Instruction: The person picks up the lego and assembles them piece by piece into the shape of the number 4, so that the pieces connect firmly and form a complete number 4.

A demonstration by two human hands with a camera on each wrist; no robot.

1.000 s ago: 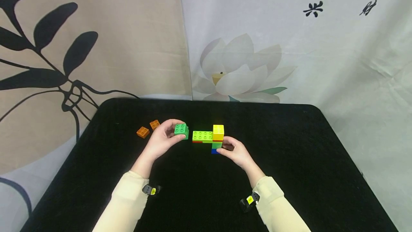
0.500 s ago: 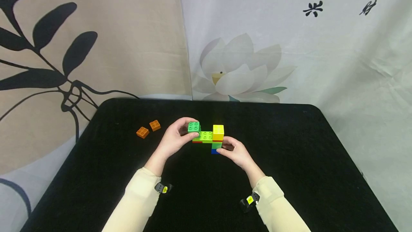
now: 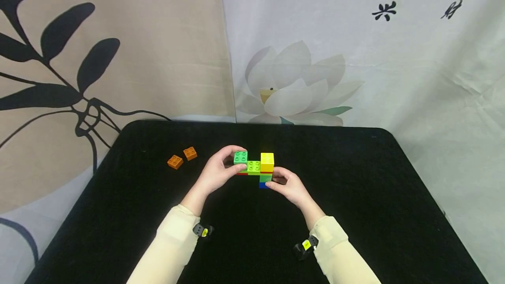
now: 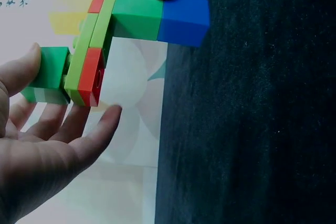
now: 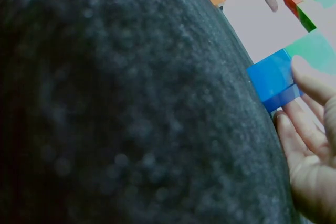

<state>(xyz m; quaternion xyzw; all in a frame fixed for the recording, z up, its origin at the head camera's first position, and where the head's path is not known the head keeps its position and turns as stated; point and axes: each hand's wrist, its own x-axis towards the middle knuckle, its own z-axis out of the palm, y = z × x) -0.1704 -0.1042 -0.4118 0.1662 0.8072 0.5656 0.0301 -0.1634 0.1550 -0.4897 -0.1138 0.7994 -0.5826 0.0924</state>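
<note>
My left hand pinches a green toy building brick between thumb and fingers, over the left end of a lime-green brick. In the left wrist view, lime studs show in a narrow gap beside the pinched green brick. The lime brick juts left from a stack: a blue brick at the bottom, another green one above it, and a yellow brick on top. Thin red pieces sit under the lime layer. My right hand grips the stack's lower part, thumb at the blue-green seam.
Two orange bricks, one nearer and one farther, lie at the left of the black-covered table. Behind its far edge hangs a printed cloth with leaves and a lotus.
My left hand has carried the green brick rightward, from beside the lime brick to over its left end, then slightly lower. My right hand and the stack have stayed in place.
</note>
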